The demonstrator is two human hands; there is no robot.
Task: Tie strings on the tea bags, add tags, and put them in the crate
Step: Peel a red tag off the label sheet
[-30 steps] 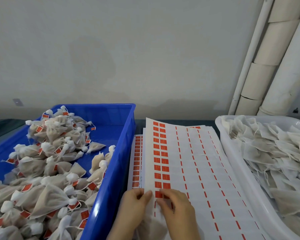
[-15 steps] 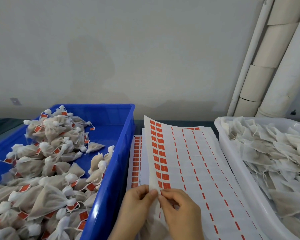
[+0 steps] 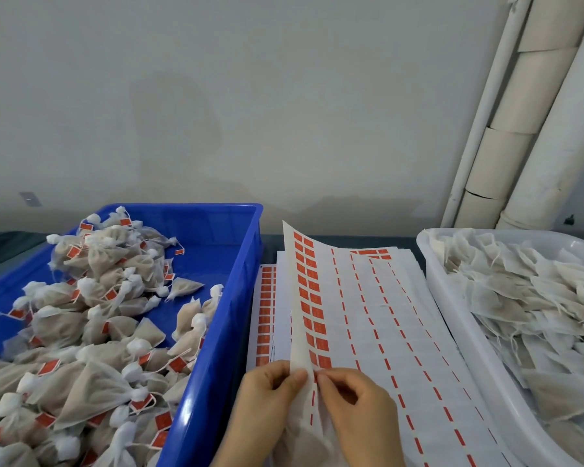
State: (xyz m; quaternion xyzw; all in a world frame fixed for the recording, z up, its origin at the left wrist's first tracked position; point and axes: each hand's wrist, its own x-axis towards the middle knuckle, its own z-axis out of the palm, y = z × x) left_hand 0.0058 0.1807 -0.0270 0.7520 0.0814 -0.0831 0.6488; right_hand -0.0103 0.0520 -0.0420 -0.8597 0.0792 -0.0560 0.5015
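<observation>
Just left of the left hand [image 3: 267, 396], the blue crate [image 3: 240, 298] holds tied tea bags [image 3: 91, 382]. That hand pinches the lifted edge of the tag sheet [image 3: 385, 332]; the right hand [image 3: 354, 409] pinches the sheet just beside it.

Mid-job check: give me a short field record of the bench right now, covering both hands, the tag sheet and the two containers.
left hand: pinches the raised left edge of the white sheet of red tags
right hand: pinches at the nearest red tag on that sheet
blue plastic crate: left of the sheet, heaped with tied, tagged tea bags
white plastic tub: right of the sheet, holds untied tea bags
under the top sheet: more tag sheets
</observation>
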